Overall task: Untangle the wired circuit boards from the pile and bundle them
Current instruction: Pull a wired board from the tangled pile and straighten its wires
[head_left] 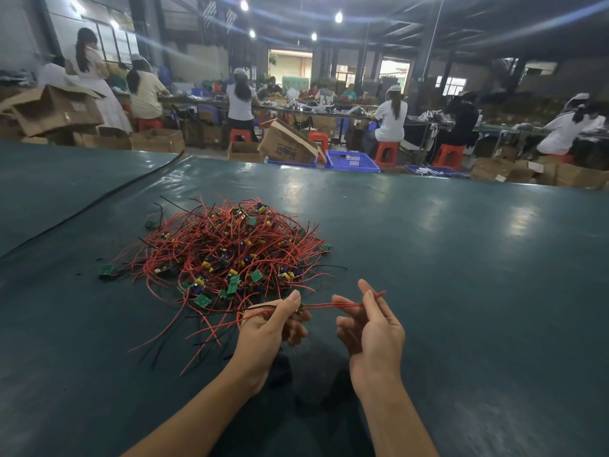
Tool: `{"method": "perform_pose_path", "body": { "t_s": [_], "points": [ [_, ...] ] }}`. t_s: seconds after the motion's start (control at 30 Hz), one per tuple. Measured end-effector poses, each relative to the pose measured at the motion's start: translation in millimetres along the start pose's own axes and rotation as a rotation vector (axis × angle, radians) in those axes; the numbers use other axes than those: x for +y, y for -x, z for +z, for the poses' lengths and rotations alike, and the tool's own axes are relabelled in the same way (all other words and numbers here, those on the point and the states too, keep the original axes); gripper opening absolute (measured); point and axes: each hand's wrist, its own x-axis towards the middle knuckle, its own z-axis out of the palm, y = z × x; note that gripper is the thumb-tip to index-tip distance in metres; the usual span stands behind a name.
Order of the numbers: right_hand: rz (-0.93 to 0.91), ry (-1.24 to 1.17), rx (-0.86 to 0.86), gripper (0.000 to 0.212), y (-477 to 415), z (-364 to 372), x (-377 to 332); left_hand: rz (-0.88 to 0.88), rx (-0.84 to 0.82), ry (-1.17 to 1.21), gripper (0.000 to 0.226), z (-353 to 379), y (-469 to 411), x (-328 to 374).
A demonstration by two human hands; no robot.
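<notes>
At the far left of the dark green bench (461, 258) a single green circuit board (105, 269) lies a little apart from the rest, beside the pile (227, 249). The pile is a loose heap of red and black wires with green boards and yellow parts caught through it, and it sits left of centre. Just at the pile's near edge the left hand (270, 328) has its fingers curled round a small board (300, 309) that is mostly hidden in the grip, thumb raised on top. A spray of red and black wire ends (211, 328) trails from that grip to the left and down across the bench. From the left hand a pair of red wires (333, 305) runs taut to the right, clear of the surface, into the right hand (372, 328). That hand pinches them near their free ends, its other fingers loosely bent and its palm turned toward the left hand. Beyond the bench's far edge, right of centre, stands a blue basket (351, 160)
</notes>
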Motion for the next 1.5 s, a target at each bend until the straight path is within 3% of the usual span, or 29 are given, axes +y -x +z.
{"method": "perform_pose_path", "body": {
  "t_s": [0.17,0.3,0.5,0.63,0.77,0.93,1.13,1.33,1.5],
  "points": [
    [-0.025,0.013,-0.038,0.025,1.0,-4.8,-4.6,-0.012,0.015,0.029,0.038,-0.4,0.8,1.6],
    [-0.063,0.001,0.055,0.028,-6.4,-14.2,-12.0,-0.100,0.117,0.191,0.034,-6.4,-5.2,5.8],
    [-0.089,0.077,0.123,0.049,-2.8,-11.9,0.0,-0.057,0.107,0.120,0.042,-5.2,-5.4,2.4],
    [-0.050,0.215,0.037,0.045,10.9,2.7,17.0,-0.048,0.124,0.142,0.042,-5.7,-7.6,0.9],
    [-0.077,0.372,-0.147,0.030,26.5,19.1,29.9,-0.001,0.051,-0.028,0.050,-6.4,-5.6,-5.5],
    [-0.020,0.294,-0.071,0.027,23.8,22.9,28.0,-0.002,-0.050,-0.112,0.042,-3.9,-3.6,-7.9],
    [0.034,0.061,0.187,0.030,-3.9,7.1,2.9,0.000,-0.029,-0.071,0.043,-0.9,-4.2,-5.5],
    [0.035,-0.084,0.211,0.025,-10.7,-1.9,-1.8,0.060,-0.128,-0.163,0.036,4.7,-0.9,-5.6],
    [0.049,0.295,0.094,0.043,2.1,3.4,5.3,0.200,-0.060,-0.245,0.036,1.6,2.0,-7.7]
  ]
}}
